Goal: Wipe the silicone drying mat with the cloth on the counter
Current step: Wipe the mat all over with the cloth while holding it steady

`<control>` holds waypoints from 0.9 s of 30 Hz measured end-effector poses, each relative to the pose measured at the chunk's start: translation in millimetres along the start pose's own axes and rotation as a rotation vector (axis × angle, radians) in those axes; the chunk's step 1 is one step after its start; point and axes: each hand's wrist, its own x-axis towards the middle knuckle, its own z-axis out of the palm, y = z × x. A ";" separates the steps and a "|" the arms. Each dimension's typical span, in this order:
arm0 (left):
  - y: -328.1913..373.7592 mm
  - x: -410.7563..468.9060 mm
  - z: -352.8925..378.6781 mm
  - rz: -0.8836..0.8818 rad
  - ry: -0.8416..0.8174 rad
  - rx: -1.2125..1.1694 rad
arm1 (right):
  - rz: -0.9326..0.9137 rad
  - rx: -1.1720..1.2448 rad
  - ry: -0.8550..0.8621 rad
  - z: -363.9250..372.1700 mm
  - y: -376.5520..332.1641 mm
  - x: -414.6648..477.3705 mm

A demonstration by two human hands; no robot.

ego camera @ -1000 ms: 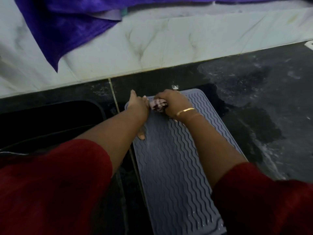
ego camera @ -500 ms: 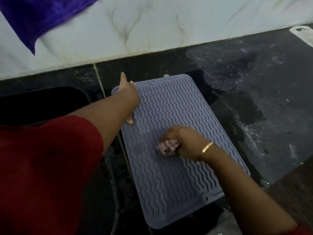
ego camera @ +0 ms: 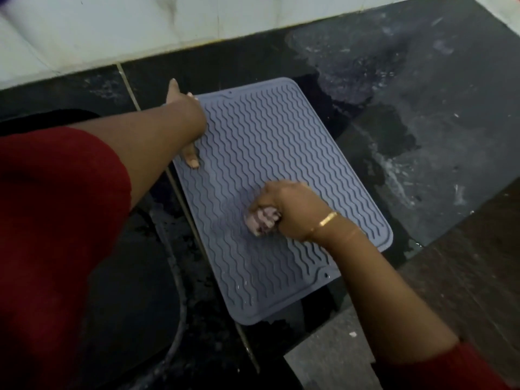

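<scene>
Grey mat (ego camera: 270, 164) lies flat on the dark wet counter (ego camera: 439, 114), just right of the sink (ego camera: 135, 291). Right hand (ego camera: 289, 209) is balled up tight around the cloth (ego camera: 263, 220), pressing it onto the mat's middle. Left hand (ego camera: 187, 114) is spread flat on the mat's far left edge, thumb (ego camera: 192, 159) resting on the ridges.

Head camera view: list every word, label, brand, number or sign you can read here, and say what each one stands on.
None: no readable text shows anywhere.
Drying mat: only raised wavy ridges, no lettering or brand mark visible.
Cloth bunched in the right hand: a blotchy pattern, no words.
Bangle: plain gold, too small to show any engraving.
Counter and wall tiles: stains and veining only.
</scene>
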 end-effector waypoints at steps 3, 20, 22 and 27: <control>-0.7 -2.2 3.2 0.019 0.023 -0.038 | 0.023 0.055 -0.115 7.7 0.3 -29.9; 3.2 -28.4 12.9 0.158 0.169 -0.294 | 0.114 -0.048 0.139 29.5 -13.1 -43.6; 3.1 -30.8 15.7 0.170 0.188 -0.319 | 0.115 -0.020 0.105 40.2 -15.5 -73.3; 1.3 -26.0 23.3 0.183 0.221 -0.407 | 0.075 0.094 0.025 42.5 -15.7 -115.0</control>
